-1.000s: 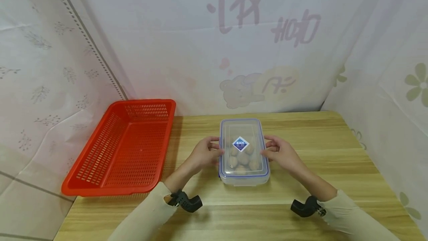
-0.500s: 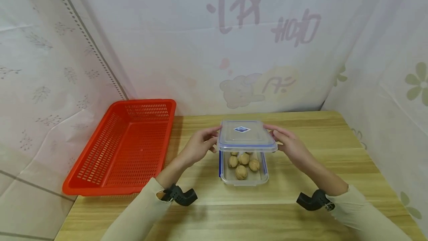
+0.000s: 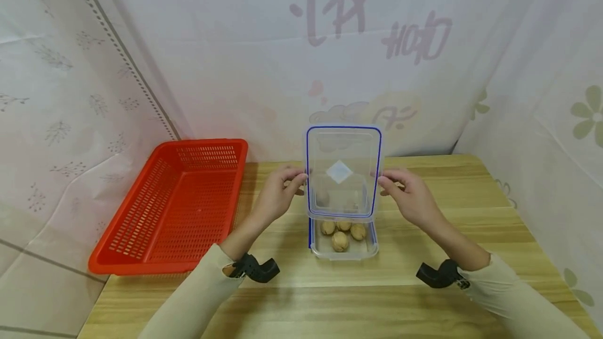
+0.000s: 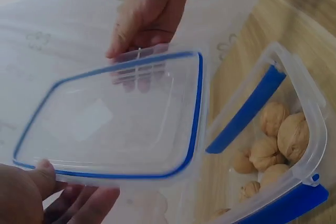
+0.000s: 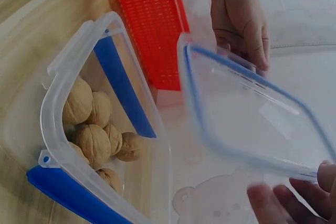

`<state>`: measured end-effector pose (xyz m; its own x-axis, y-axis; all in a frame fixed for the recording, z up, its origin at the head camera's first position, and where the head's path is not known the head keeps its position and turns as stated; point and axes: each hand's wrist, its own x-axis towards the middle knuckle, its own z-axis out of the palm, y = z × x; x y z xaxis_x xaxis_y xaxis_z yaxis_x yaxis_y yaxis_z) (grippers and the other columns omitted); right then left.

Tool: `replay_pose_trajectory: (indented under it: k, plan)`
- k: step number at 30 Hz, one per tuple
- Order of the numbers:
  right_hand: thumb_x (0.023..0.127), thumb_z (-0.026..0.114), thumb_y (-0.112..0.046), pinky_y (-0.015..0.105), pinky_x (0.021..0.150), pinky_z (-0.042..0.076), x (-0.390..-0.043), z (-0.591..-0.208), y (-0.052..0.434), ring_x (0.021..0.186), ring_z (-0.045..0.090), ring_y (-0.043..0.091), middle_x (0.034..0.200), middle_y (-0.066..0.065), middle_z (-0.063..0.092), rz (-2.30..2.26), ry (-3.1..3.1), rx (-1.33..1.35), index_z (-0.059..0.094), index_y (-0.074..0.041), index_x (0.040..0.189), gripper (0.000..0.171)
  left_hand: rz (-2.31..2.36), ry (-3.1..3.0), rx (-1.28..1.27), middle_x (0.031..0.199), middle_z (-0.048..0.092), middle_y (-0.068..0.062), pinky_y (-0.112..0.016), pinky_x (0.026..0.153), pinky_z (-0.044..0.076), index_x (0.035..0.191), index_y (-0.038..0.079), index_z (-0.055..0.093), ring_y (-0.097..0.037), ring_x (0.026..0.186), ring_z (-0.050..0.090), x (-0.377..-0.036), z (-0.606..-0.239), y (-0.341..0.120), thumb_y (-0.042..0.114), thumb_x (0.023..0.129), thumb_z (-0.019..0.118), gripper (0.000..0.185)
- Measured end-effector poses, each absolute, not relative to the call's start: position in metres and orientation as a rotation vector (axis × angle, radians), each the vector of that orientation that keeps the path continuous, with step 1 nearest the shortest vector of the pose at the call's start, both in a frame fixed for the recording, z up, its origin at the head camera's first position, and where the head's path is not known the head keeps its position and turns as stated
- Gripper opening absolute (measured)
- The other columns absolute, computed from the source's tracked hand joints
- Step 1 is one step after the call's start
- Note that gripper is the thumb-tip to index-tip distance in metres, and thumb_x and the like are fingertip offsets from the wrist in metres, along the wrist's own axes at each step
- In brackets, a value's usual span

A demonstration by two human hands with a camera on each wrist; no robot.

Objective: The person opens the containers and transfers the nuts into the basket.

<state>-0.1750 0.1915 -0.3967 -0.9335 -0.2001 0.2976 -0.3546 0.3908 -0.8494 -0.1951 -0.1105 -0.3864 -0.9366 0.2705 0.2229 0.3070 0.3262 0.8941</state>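
Note:
A clear plastic lid (image 3: 344,145) with a blue seal stands tilted up on edge above its container, its underside facing me. My left hand (image 3: 279,192) pinches its left edge between thumb and fingers. On the opposite edge my right hand (image 3: 411,195) pinches it the same way. Below sits the clear food container (image 3: 344,256) with blue side clips (image 4: 291,205), uncovered at its near end. Several walnuts (image 3: 340,241) lie inside it; the lid overlaps those farther back in the head view, while both wrist views show more of the walnuts (image 5: 94,142).
A red plastic basket (image 3: 198,213) with slotted walls stands to the left on the wooden table (image 3: 348,307). Patterned white cloth (image 3: 264,67) hangs behind the table and along both sides.
The lid has come off the container, lifted by both hands, and has swung from lying flat to nearly upright. The walnuts are now uncovered at the near end. The container and basket stay put.

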Motion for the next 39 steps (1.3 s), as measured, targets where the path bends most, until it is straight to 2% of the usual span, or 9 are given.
replay_pose_trajectory:
  k: [2, 5, 10, 16, 22, 28, 35, 39]
  plan:
    - [0.106, 0.053, -0.009, 0.027, 0.078, 0.06, -0.176, -0.397, 0.19, 0.096, 0.068, 0.013, 0.119, 0.024, 0.067, 1.672, -2.49, 0.497, 0.064, 0.01, 0.126, 0.03, -1.832, -2.521, -0.543, 0.108, 0.067, -0.021, -0.037, 0.072, 0.062, 0.125, -0.008, 0.066, -0.03, 0.092, 0.07, -0.196, -0.385, -0.111, 0.002, 0.102, 0.059, 0.026]
    - [0.107, 0.051, -0.006, 0.031, 0.077, 0.061, -0.177, -0.397, 0.19, 0.097, 0.071, 0.014, 0.122, 0.03, 0.065, 1.807, -2.51, 0.477, 0.052, 0.011, 0.14, 0.037, -1.965, -2.547, -0.499, 0.109, 0.065, -0.022, -0.038, 0.069, 0.062, 0.137, -0.005, 0.058, -0.03, 0.091, 0.071, -0.196, -0.385, -0.11, 0.0, 0.101, 0.059, 0.036]
    - [0.106, 0.05, -0.002, 0.035, 0.074, 0.062, -0.177, -0.398, 0.193, 0.099, 0.072, 0.025, 0.128, 0.032, 0.062, 1.897, -2.6, 0.44, 0.028, 0.004, 0.158, 0.056, -2.091, -2.622, -0.392, 0.11, 0.063, -0.021, -0.039, 0.067, 0.062, 0.15, 0.001, 0.047, -0.027, 0.089, 0.071, -0.197, -0.385, -0.108, 0.002, 0.102, 0.059, 0.05]
    - [0.107, 0.05, -0.006, 0.035, 0.075, 0.062, -0.179, -0.397, 0.207, 0.102, 0.07, 0.027, 0.132, 0.032, 0.06, 1.923, -2.709, 0.396, 0.026, 0.002, 0.159, 0.057, -2.22, -2.7, -0.329, 0.114, 0.06, -0.022, -0.036, 0.069, 0.062, 0.153, 0.0, 0.041, -0.025, 0.088, 0.07, -0.198, -0.382, -0.098, 0.0, 0.101, 0.06, 0.056]
    - [0.108, 0.048, -0.005, 0.037, 0.075, 0.062, -0.181, -0.396, 0.229, 0.097, 0.07, 0.019, 0.128, 0.035, 0.061, 1.93, -2.767, 0.376, 0.024, 0.007, 0.157, 0.057, -2.307, -2.693, -0.345, 0.116, 0.059, -0.022, -0.034, 0.069, 0.062, 0.154, -0.001, 0.038, -0.023, 0.082, 0.069, -0.199, -0.381, -0.076, -0.002, 0.101, 0.058, 0.057]
    - [0.108, 0.046, -0.007, 0.036, 0.075, 0.061, -0.182, -0.392, 0.258, 0.093, 0.069, 0.011, 0.129, 0.037, 0.059, 1.909, -2.84, 0.369, 0.02, 0.008, 0.158, 0.058, -2.335, -2.703, -0.34, 0.117, 0.059, -0.022, -0.034, 0.071, 0.062, 0.155, -0.002, 0.036, -0.026, 0.086, 0.07, -0.2, -0.39, -0.048, -0.002, 0.102, 0.057, 0.057]
    - [0.109, 0.045, -0.007, 0.037, 0.074, 0.061, -0.178, -0.398, 0.294, 0.092, 0.069, 0.011, 0.128, 0.037, 0.059, 1.85, -2.917, 0.321, 0.017, 0.01, 0.157, 0.059, -2.387, -2.642, -0.337, 0.108, 0.063, -0.016, -0.037, 0.071, 0.062, 0.153, -0.001, 0.042, -0.024, 0.084, 0.07, -0.197, -0.404, -0.007, -0.003, 0.1, 0.059, 0.056]
    - [0.109, 0.045, -0.007, 0.038, 0.075, 0.062, -0.176, -0.401, 0.311, 0.093, 0.069, 0.01, 0.128, 0.038, 0.058, 1.786, -2.963, 0.305, 0.018, 0.01, 0.157, 0.057, -2.365, -2.673, -0.307, 0.103, 0.061, -0.01, -0.038, 0.071, 0.062, 0.153, -0.002, 0.041, -0.022, 0.077, 0.069, -0.195, -0.409, 0.012, -0.004, 0.099, 0.059, 0.056]
